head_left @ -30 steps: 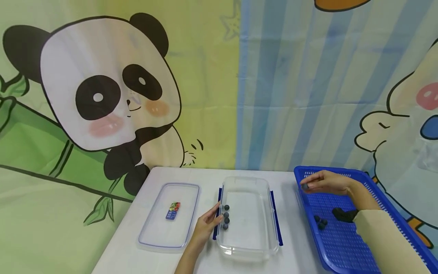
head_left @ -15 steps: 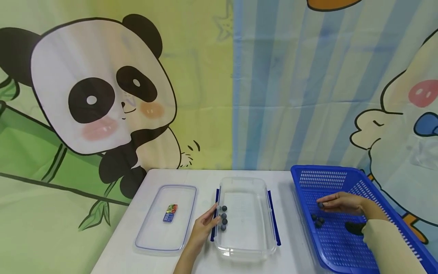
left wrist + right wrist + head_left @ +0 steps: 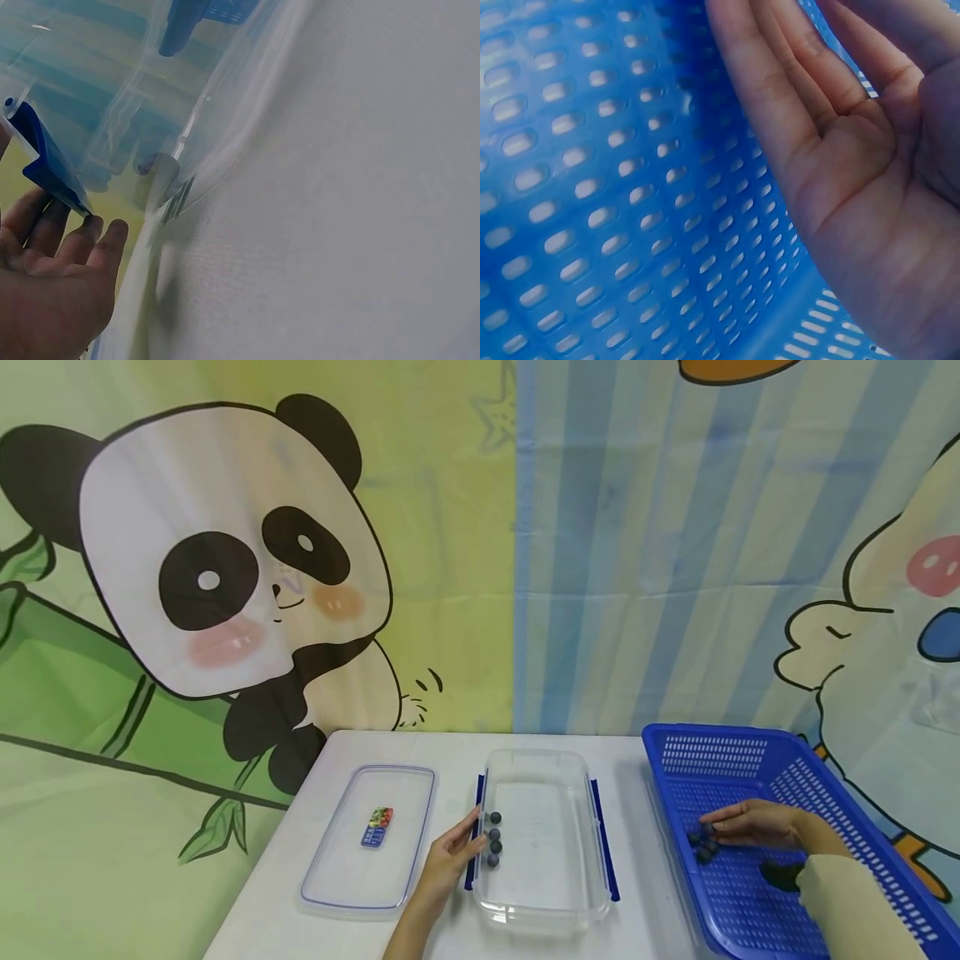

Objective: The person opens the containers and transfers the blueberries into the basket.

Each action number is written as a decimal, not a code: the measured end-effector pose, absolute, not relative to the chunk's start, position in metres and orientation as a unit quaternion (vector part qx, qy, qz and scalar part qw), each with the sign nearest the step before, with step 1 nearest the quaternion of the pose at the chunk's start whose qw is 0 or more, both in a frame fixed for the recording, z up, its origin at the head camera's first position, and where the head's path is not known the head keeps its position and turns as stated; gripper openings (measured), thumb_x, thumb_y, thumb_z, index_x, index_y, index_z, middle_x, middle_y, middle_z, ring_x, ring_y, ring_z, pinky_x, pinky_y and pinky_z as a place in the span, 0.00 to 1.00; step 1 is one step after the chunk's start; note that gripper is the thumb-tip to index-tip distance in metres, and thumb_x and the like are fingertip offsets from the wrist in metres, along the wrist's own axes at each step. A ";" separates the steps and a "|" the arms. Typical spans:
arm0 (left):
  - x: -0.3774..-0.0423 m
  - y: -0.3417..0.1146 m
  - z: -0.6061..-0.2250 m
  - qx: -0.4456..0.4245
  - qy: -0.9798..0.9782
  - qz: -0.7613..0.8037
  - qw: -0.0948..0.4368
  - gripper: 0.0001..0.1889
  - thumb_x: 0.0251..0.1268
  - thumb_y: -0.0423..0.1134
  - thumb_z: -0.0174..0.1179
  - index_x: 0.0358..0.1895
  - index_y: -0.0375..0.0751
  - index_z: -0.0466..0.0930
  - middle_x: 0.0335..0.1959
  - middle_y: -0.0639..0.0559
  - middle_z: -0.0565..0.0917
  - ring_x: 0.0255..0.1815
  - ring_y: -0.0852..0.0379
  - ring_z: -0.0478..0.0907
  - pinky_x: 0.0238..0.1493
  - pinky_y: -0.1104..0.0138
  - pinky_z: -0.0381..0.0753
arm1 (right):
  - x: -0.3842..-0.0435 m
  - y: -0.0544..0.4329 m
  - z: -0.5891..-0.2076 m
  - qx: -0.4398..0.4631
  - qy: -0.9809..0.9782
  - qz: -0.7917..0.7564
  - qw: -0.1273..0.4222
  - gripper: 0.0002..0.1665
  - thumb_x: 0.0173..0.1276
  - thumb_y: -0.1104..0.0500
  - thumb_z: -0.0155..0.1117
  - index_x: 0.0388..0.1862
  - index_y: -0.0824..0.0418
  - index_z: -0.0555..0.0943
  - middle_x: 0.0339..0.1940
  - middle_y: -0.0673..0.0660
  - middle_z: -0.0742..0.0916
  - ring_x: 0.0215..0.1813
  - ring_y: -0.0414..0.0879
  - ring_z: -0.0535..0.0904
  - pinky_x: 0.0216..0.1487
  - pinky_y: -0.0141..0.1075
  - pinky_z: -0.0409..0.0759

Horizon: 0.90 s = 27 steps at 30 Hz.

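Observation:
On the table stands a clear plastic food container [image 3: 540, 893] with blue side latches. My left hand [image 3: 442, 864] grips its left edge, fingers by the blue latch [image 3: 52, 165] in the left wrist view. Several blueberries [image 3: 493, 861] lie in a row along the container's left inner wall. At right, my right hand [image 3: 757, 823] is down inside the blue basket [image 3: 720, 731], pinching a blueberry [image 3: 708, 830] at its fingertips. A few more blueberries [image 3: 703, 856] sit right beside it. In the right wrist view the fingertips are out of frame.
A clear lid [image 3: 337, 893] with a coloured label [image 3: 377, 827] lies left of the container. In the basket, partly behind the right sleeve, is a dark object [image 3: 780, 874] of unclear kind. A printed curtain [image 3: 450, 568] hangs behind the table.
My right hand has moved from over the basket's far left rim down and right into the basket, carrying a blueberry to the others there. The left hand stays on the container.

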<state>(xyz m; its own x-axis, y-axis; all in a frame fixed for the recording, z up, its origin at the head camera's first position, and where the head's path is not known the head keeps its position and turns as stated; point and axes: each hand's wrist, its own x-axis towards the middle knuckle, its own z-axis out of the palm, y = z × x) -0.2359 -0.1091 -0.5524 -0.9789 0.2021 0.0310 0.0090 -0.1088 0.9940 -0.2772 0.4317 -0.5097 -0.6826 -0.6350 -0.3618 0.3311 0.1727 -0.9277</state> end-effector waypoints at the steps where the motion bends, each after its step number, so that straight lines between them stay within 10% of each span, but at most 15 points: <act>1: -0.236 -0.109 -0.553 0.080 0.664 0.740 0.065 0.28 0.61 0.38 0.60 0.66 0.45 0.65 0.68 0.49 0.62 0.68 0.51 0.57 0.64 0.72 0.57 | -0.276 0.433 -0.511 -0.112 0.661 -0.635 0.382 0.19 0.72 0.69 0.42 0.58 0.75 0.71 0.57 0.57 0.78 0.55 0.43 0.76 0.58 0.42 0.74; 17: -0.235 -0.109 -0.554 0.082 0.661 0.743 0.066 0.28 0.61 0.39 0.60 0.65 0.46 0.66 0.69 0.48 0.61 0.69 0.50 0.55 0.64 0.72 0.57 | -0.271 0.433 -0.499 -0.135 0.631 -0.678 0.353 0.20 0.74 0.70 0.36 0.60 0.75 0.68 0.56 0.63 0.79 0.58 0.51 0.75 0.60 0.40 0.72; 27: -0.236 -0.109 -0.553 0.082 0.663 0.741 0.063 0.27 0.62 0.37 0.59 0.65 0.47 0.66 0.69 0.46 0.59 0.69 0.50 0.54 0.65 0.70 0.56 | -0.293 0.326 -0.424 -0.213 0.677 -0.642 0.292 0.17 0.71 0.69 0.46 0.54 0.68 0.77 0.49 0.57 0.83 0.53 0.48 0.78 0.56 0.36 0.75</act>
<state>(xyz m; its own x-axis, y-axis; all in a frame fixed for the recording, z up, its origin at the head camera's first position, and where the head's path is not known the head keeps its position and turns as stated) -0.2359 -0.1088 -0.5526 -0.9786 0.2020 0.0381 0.0155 -0.1122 0.9936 -0.2931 0.3262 -0.4240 -0.7395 -0.6621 -0.1215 0.0859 0.0862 -0.9926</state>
